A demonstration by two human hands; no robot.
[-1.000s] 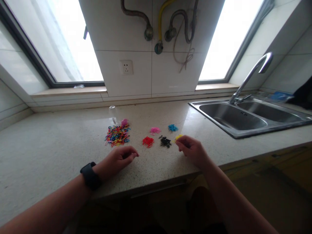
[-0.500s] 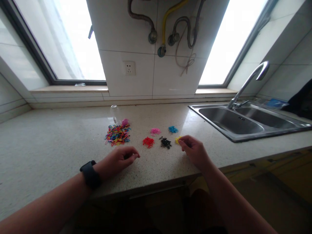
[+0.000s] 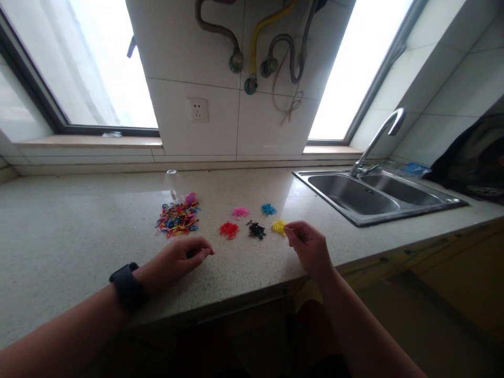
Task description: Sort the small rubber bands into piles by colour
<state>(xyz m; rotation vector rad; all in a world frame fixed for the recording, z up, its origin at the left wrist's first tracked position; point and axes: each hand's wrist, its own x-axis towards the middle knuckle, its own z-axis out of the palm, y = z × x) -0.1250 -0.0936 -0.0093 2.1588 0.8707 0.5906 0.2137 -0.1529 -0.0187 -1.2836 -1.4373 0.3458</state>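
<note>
Head view shows your right hand (image 3: 309,244) at the right edge of the small, loose pile of bright yellow, thin pieces (image 3: 278,227), just right of the frame's centre; thumb and index finger are drawn narrow, and you cannot tell whether a piece sits between them. Your left hand (image 3: 183,257) lies loosely curled at lower left of centre, just below the heap of small multicoloured pieces (image 3: 178,218); nothing shows in its grasp, though its palm side is hidden. Left of the yellow pile sits the pile of small black pieces (image 3: 257,231). Each yellow piece looks very light, probably smooth plastic or rubber, hardly fragile, but liable to tangle with its neighbours. Pinch one by an end at the pile's rim; on the pale speckled counter (image 3: 79,236) it probably slides easily.
</note>
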